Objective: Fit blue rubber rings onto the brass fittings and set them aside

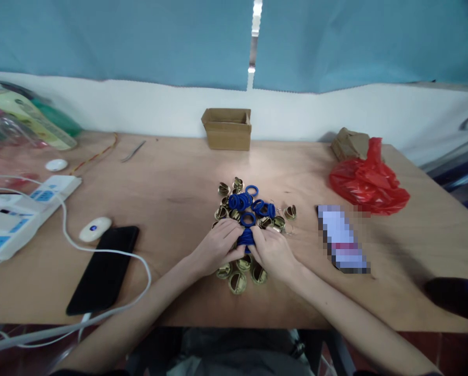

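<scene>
At the middle of the table, a stack of blue rings [246,238] is pinched between my two hands. My left hand [220,244] is closed on the stack's left side, and my right hand [273,251] closes on it from the right. Just beyond the fingertips lies a single blue ring [248,219], with a cluster of blue rings [239,201] farther back. Several brass-coloured round metal pieces [237,282] lie around and in front of my hands. Another brass-coloured piece [290,212] sits off to the right. My fingers partly hide the stack.
A small cardboard box [229,137] stands against the wall. To the right are a red plastic bag [369,183] and a phone with a blurred screen [342,240]. A black phone [104,271], a white cable [150,277] and a power strip [30,211] occupy the left.
</scene>
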### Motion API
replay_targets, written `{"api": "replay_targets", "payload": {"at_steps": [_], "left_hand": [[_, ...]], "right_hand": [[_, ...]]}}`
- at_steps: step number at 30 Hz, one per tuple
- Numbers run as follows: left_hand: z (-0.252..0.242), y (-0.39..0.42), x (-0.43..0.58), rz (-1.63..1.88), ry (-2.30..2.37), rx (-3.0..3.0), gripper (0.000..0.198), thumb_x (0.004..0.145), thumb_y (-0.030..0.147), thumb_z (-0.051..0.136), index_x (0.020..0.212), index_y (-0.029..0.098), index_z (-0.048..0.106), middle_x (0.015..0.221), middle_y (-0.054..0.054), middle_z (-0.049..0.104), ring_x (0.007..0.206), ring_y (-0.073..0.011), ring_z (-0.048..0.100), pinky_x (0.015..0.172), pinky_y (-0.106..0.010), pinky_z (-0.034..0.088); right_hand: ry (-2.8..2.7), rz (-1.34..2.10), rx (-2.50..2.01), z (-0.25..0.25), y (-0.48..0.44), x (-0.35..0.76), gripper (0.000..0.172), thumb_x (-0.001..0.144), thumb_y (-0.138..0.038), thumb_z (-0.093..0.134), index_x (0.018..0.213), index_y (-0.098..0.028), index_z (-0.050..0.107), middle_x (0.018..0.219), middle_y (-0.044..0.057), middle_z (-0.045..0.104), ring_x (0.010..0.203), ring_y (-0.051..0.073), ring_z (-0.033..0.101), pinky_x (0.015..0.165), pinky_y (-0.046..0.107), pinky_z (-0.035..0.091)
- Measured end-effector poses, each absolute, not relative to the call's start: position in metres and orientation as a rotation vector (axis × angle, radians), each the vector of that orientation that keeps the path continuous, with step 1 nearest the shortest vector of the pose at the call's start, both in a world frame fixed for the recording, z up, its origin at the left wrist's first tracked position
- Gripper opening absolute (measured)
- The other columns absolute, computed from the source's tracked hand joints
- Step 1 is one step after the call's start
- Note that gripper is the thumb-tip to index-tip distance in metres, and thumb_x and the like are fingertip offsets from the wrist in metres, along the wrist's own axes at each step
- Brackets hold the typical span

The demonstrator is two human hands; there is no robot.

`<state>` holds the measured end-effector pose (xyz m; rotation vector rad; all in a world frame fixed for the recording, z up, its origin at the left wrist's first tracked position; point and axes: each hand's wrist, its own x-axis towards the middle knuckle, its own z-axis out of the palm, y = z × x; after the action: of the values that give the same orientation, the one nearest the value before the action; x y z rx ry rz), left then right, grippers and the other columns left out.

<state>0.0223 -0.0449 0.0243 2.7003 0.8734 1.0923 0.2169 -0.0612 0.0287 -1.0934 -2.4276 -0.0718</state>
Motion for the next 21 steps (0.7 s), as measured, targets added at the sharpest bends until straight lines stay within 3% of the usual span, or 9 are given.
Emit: {"api": "replay_targets", "payload": {"at_steps": [12, 15, 21], "left_hand": [[0.024, -0.044, 0.020, 1.112, 0.838, 2.689, 0.011, 0.091, 0.015, 0.055, 0.100, 0.017, 0.059, 0.093, -0.009, 0.068, 0.092, -0.0234, 0.064, 0.087, -0.040, 0.056], [0.022, -0.042, 0.016, 1.094, 0.851, 2.681, 0.016, 0.092, 0.019, 0.060, 0.108, 0.017, 0.059, 0.098, -0.010, 0.069, 0.093, -0.0235, 0.065, 0.087, -0.040, 0.055], [0.022, -0.040, 0.012, 1.084, 0.849, 2.627, 0.022, 0.095, 0.021, 0.061, 0.117, 0.018, 0.056, 0.105, -0.010, 0.070, 0.098, -0.0233, 0.065, 0.090, -0.041, 0.056]], "right_hand": [[-2.392, 0.049, -0.969, 0.027, -0.054, 0.226, 0.010, 0.096, -0.021, 0.043, 0.090, -0.019, 0.050, 0.066, 0.003, 0.065, 0.056, 0.018, 0.057, 0.063, 0.031, 0.041], [-2.349, 0.208, -0.991, 0.031, -0.050, 0.231, 0.004, 0.091, -0.022, 0.051, 0.092, -0.019, 0.053, 0.066, 0.001, 0.062, 0.057, 0.016, 0.054, 0.059, 0.028, 0.039], [-2.256, 0.722, -1.108, 0.047, -0.047, 0.242, 0.021, 0.084, -0.027, 0.067, 0.101, -0.020, 0.058, 0.069, -0.005, 0.058, 0.058, 0.011, 0.052, 0.056, 0.023, 0.038]]}}
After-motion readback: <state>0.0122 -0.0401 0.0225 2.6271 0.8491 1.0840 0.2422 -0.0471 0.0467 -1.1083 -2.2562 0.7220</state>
